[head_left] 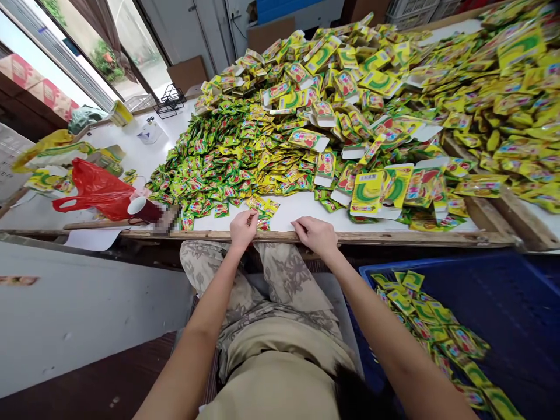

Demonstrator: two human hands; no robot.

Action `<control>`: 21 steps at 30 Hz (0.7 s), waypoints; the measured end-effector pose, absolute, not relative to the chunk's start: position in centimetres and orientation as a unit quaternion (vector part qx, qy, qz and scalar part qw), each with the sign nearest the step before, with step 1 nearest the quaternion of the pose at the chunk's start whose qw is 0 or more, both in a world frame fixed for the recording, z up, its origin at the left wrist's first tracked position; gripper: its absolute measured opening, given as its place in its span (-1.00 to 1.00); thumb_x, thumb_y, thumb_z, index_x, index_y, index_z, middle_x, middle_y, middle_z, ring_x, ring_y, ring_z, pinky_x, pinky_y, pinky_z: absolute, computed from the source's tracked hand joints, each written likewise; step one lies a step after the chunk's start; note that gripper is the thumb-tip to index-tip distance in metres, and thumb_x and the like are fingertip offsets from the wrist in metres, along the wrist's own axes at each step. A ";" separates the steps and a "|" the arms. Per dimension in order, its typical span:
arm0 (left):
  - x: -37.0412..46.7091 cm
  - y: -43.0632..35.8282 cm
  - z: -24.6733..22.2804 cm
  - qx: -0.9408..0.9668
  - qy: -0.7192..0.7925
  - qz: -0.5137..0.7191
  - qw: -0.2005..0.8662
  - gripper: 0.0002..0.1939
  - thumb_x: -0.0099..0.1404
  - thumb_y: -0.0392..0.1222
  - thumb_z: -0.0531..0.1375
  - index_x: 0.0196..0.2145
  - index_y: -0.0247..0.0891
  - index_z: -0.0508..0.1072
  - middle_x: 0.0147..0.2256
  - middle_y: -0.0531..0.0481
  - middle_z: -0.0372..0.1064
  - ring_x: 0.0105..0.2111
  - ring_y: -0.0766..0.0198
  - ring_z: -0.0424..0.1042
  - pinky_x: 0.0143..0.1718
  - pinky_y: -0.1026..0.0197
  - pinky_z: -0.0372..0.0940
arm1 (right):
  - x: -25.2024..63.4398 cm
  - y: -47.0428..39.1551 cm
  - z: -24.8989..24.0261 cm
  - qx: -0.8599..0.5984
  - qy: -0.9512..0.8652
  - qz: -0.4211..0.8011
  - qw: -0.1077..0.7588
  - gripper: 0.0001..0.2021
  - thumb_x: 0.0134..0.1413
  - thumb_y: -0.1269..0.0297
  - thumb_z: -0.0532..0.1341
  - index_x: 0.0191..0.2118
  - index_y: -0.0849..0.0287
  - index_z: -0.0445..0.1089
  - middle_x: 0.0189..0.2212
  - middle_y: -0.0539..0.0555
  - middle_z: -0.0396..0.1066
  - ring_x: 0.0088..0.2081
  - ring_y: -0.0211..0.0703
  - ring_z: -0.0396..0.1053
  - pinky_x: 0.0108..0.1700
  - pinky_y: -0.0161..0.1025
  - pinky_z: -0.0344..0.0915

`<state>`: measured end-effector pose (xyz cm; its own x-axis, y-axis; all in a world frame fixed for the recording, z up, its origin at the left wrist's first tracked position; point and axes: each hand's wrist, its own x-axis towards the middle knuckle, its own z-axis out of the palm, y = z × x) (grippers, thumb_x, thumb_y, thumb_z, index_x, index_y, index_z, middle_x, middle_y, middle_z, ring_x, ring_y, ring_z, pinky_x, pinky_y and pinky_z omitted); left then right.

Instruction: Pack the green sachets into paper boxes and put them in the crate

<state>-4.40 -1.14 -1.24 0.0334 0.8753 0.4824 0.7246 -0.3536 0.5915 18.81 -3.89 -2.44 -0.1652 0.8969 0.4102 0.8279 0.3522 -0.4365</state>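
Note:
At the table's front edge, my left hand (244, 228) is closed in a pinch. A few small yellow-green candy packets (263, 206) lie right by its fingertips, and whether one is between the fingers I cannot make out. To its right, my right hand (318, 234) rests curled over the wooden edge (280, 237), with nothing visible in its fingers. Beyond both hands spreads a heap of small green packets (214, 169). Printed yellow-and-green card boxes (367, 192), some with flaps open, lie to the right and on top of the heap.
A blue crate (494, 303) below on the right holds filled yellow boxes (437, 318). On the left are a red plastic bag (98, 189), a dark cup (146, 210) and a black wire rack (170, 102). A wooden divider (490, 216) separates more yellow packets (520, 140).

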 end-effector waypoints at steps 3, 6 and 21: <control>-4.4 -1.0 -1.4 0.708 0.560 0.419 0.097 -0.80 0.29 -0.14 0.12 -0.30 -0.26 0.51 -0.33 -0.06 0.52 -0.38 0.30 0.45 -0.29 0.26 0.33 | 19.2 -3.8 -2.2 -0.537 -0.727 0.148 0.402 -0.70 0.22 0.13 0.10 -0.41 0.14 0.46 -0.48 0.06 0.49 -0.43 -0.20 0.40 -0.39 -0.29 0.16; -4.5 -1.0 -1.3 0.704 0.561 0.423 0.101 -0.80 0.29 -0.14 0.13 -0.30 -0.26 0.52 -0.34 -0.06 0.52 -0.39 0.30 0.45 -0.31 0.26 0.34 | 19.8 -4.4 -1.8 -0.528 -0.595 0.244 0.555 -0.72 0.19 0.11 0.12 -0.40 0.17 0.45 -0.60 -0.01 0.42 -0.54 -0.24 0.35 -0.42 -0.30 0.23; -4.4 -0.9 -0.4 0.691 0.561 0.447 0.095 -0.78 0.23 -0.10 0.19 -0.30 -0.30 0.53 -0.36 -0.07 0.51 -0.35 0.27 0.48 -0.20 0.21 0.36 | 22.8 -10.9 -13.2 -0.613 0.064 0.389 0.685 -0.66 0.11 0.02 0.17 -0.50 0.18 0.26 -0.73 -0.16 0.19 -0.70 -0.42 0.13 -0.62 -0.43 0.13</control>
<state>-4.43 -0.91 -0.38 -0.0280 0.8596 0.5103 0.6899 -0.3528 0.6321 22.78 -10.89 -13.17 0.6883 0.4544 -0.5654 -0.6124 -0.0537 -0.7887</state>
